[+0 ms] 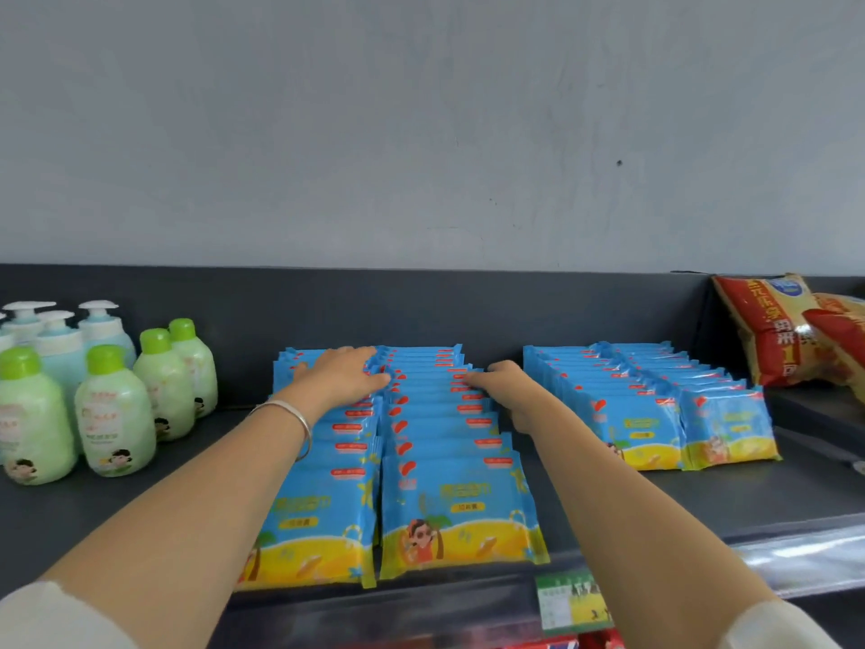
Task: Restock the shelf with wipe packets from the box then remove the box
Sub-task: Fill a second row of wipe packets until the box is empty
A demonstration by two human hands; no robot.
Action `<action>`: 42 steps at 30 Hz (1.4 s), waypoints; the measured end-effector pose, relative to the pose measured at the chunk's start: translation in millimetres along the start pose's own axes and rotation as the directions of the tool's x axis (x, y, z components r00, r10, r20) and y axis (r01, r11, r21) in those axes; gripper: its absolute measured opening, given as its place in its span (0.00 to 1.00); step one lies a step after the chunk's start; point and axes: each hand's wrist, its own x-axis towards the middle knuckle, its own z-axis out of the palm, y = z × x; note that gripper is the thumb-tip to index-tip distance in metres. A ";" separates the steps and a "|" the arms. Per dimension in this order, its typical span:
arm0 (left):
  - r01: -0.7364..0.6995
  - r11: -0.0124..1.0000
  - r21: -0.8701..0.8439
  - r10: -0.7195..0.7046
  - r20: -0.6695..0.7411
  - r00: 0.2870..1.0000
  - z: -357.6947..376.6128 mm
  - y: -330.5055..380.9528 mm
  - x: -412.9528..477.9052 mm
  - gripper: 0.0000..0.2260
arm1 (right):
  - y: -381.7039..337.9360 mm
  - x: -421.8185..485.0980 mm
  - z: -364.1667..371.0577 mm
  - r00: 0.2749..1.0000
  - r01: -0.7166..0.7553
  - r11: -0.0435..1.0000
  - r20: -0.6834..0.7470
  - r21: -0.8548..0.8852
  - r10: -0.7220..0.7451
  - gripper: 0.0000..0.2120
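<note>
Blue and yellow wipe packets (pixel 456 508) stand in two rows down the middle of the dark shelf (pixel 140 498), leaning one behind another. My left hand (pixel 344 377) lies flat with straight fingers on the tops of the left row's back packets. My right hand (pixel 503 381) sits at the right side of the right row, fingertips pressing on a packet's top edge near the back. A second group of wipe packets (pixel 655 414) stands in two rows further right. No box is in view.
Green-capped lotion bottles (pixel 114 414) and pale blue pump bottles (pixel 100 325) stand at the left. Red and yellow snack bags (pixel 777 330) lean at the back right. A price label (pixel 568 601) hangs on the shelf's front rail.
</note>
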 end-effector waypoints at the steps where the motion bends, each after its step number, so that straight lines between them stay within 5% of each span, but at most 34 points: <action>1: -0.004 1.000 0.019 0.003 0.032 0.999 2.1 2.7 3.6 0.28 | 0.2 2.3 0.5 0.999 -0.007 1.000 0.048 0.025 0.006 0.15; 8: -0.079 0.995 0.065 0.066 0.185 0.980 12.8 25.7 18.3 0.25 | 2.7 7.9 2.2 0.992 -0.009 0.996 0.129 0.084 -0.002 0.09; 16: -0.075 0.992 0.103 0.056 0.174 0.983 14.9 29.6 17.0 0.25 | 3.0 6.8 2.8 0.984 -0.010 0.993 0.180 0.118 -0.012 0.10; 26: -0.074 0.997 0.032 0.071 0.074 0.995 11.1 30.4 9.3 0.21 | 10.3 23.9 -14.4 0.993 0.077 0.992 -0.092 0.098 -0.068 0.17; 42: -0.047 0.993 0.107 0.036 0.097 0.995 14.9 33.3 34.2 0.21 | -8.4 65.1 4.3 0.996 0.004 0.992 0.085 0.127 -0.015 0.14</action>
